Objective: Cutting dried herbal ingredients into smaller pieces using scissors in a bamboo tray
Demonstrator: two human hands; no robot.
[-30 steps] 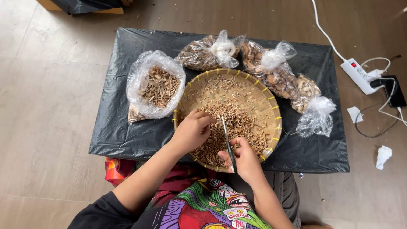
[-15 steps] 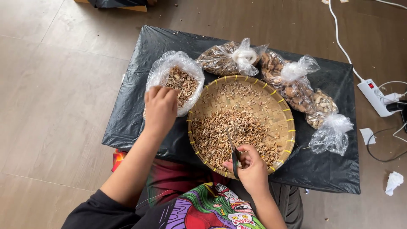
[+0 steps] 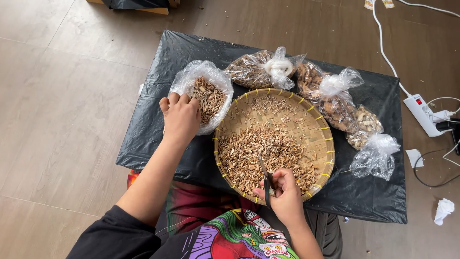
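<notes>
My left hand (image 3: 180,116) reaches into an open clear plastic bag (image 3: 207,93) of brown dried pieces, fingers curled into the contents. My right hand (image 3: 285,193) grips a pair of dark scissors (image 3: 264,175) over the near rim of a round woven bamboo tray (image 3: 321,127). The scissor blades point away from me over a heap of cut dried bits (image 3: 266,156) in the tray. Whether my left hand holds any pieces is hidden.
A low table under a black plastic sheet (image 3: 163,62) carries everything. Knotted clear bags (image 3: 265,68) (image 3: 330,98) (image 3: 373,146) of dried pieces lie behind and right of the tray. A white power strip (image 3: 421,112) with cables and crumpled paper (image 3: 443,210) lie on the floor at the right.
My left hand left the tray's heap and moved left into the open bag. My right hand stayed at the tray's near rim with the scissors.
</notes>
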